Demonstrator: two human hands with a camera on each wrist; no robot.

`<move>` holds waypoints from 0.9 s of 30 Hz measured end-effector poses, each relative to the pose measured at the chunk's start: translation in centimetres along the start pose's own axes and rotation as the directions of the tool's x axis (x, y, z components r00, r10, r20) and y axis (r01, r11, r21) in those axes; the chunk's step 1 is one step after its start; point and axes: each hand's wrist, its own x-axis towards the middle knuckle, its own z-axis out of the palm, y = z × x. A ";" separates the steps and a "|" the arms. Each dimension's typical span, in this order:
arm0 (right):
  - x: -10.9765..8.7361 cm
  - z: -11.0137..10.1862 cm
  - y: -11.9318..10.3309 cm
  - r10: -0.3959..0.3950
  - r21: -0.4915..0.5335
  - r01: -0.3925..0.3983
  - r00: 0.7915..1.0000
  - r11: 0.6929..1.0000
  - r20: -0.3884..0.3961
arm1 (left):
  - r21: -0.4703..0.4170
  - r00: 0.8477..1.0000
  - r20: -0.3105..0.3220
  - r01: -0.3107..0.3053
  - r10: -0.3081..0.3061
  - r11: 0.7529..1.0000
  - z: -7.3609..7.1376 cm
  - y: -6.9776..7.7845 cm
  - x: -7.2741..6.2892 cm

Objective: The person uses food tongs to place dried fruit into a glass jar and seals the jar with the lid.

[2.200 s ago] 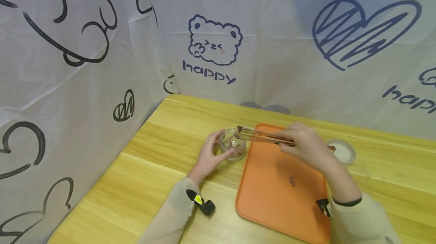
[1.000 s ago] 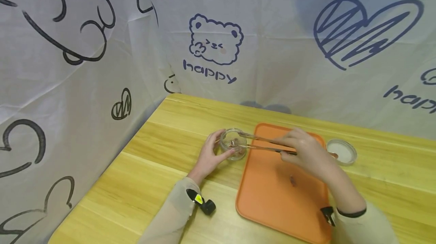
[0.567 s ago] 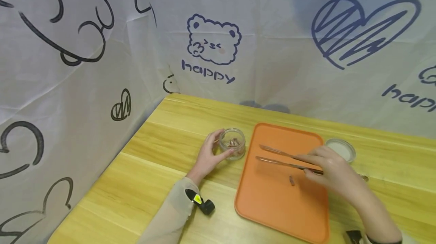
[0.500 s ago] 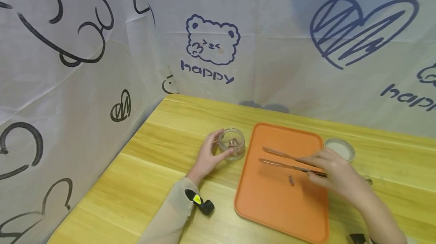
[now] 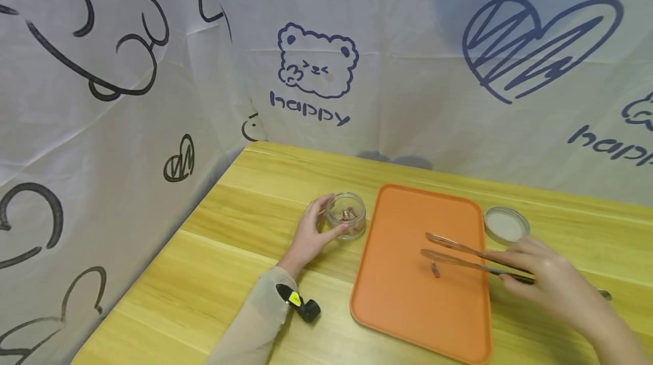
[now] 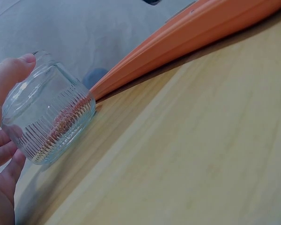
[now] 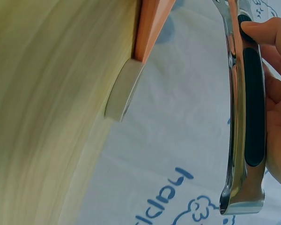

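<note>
My left hand [image 5: 315, 236] curls round a clear glass jar [image 5: 352, 229] on the table, thumb at its near side and fingers behind. Small reddish-brown pieces [image 6: 65, 123] lie in the jar's bottom, seen through its ribbed wall in the left wrist view. In my right hand [image 5: 548, 277] is a pair of metal tongs [image 7: 239, 117] with dark grip pads, held between thumb and fingers. The tongs' arms stand apart with nothing between them, above the orange tray [image 5: 398, 308]. One small reddish-brown piece [image 5: 435, 270] lies on the tray just below the tong tips.
A round jar lid [image 5: 507, 225] lies by the tray's right back corner, also seen edge-on in the right wrist view. The wooden table [image 5: 204, 285] meets white cloth walls [image 5: 418, 98] with drawings at the back and left.
From over the jar, my right hand has drawn the tongs right and toward me, above the small piece on the tray. Their arms have spread apart. My left hand stays on the jar.
</note>
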 end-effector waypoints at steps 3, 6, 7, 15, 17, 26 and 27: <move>-0.9 -0.1 0.5 -0.020 0.011 0.020 1.000 1.000 -0.007 | 0.002 1.000 0.001 -0.001 0.001 1.000 0.0 0.0 0.0; -1.7 -0.1 0.9 -0.038 0.026 0.039 0.999 0.999 -0.019 | 0.001 1.000 0.002 0.001 -0.001 1.000 0.1 0.0 0.0; -1.9 0.0 1.0 -0.039 0.027 0.040 0.999 0.999 -0.018 | -0.001 1.000 0.002 0.002 -0.002 1.000 0.1 0.0 0.0; -2.4 0.4 0.7 -0.005 0.001 0.005 0.997 1.000 0.071 | -0.008 1.000 0.003 0.000 0.000 1.000 0.0 -0.1 0.0; -2.3 0.5 0.5 0.008 0.009 -0.009 0.997 1.000 0.079 | -0.006 1.000 0.004 0.004 -0.004 1.000 0.0 -0.1 0.0; -2.3 0.6 0.5 -0.017 0.065 0.016 1.000 0.998 0.017 | -0.006 1.000 0.008 0.007 -0.007 1.000 0.0 0.0 0.0; -2.3 0.6 0.5 -0.020 0.069 0.019 1.000 0.997 0.014 | -0.006 1.000 0.009 0.008 -0.008 1.000 0.0 0.0 0.0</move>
